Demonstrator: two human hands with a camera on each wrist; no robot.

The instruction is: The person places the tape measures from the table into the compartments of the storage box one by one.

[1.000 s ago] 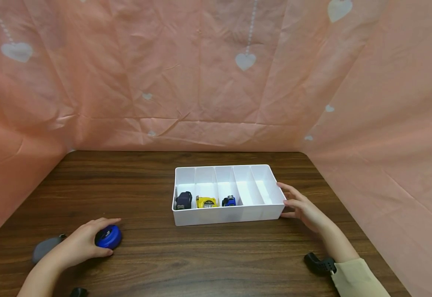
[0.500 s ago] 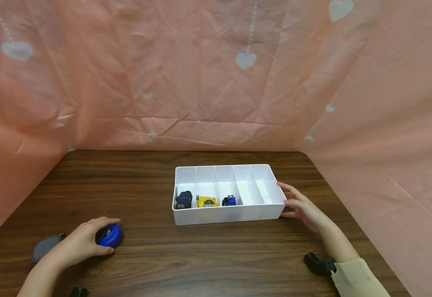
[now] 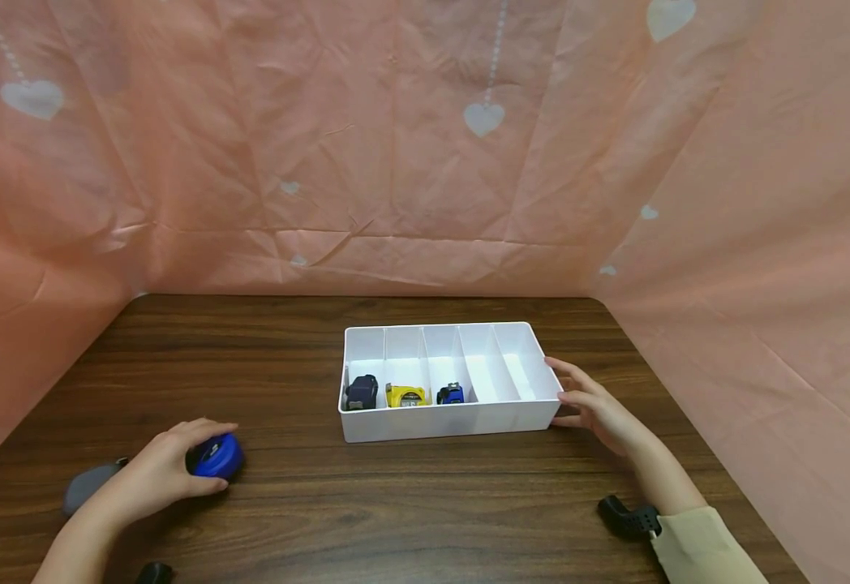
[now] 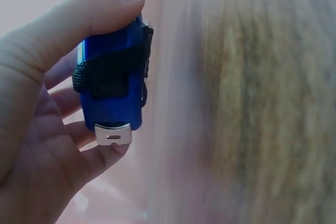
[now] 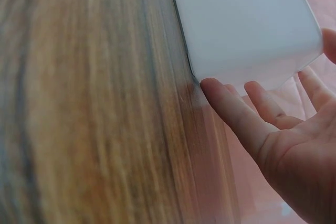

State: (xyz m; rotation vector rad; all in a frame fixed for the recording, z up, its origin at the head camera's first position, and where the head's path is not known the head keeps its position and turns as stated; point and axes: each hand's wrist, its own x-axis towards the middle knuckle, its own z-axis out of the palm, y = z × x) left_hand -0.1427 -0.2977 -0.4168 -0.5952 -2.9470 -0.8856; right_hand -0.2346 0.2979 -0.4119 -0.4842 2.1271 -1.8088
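My left hand grips a round blue tape measure at the left front of the table, thumb on one side and fingers on the other. In the left wrist view the blue tape measure shows its black strap and metal end hook. At the right end of a white divided box, my right hand rests its spread fingers on the outer wall. The right wrist view shows extended fingertips at the white box's end.
Inside the box, in separate compartments, sit a dark tape measure, a yellow tape measure and a smaller blue one. A grey rounded object lies partly behind my left wrist. Pink cloth hangs around the wooden table.
My left hand and the blue tape measure have shifted slightly away from me and to the right, the tape measure tilting a little. My right hand and the box stay in place.
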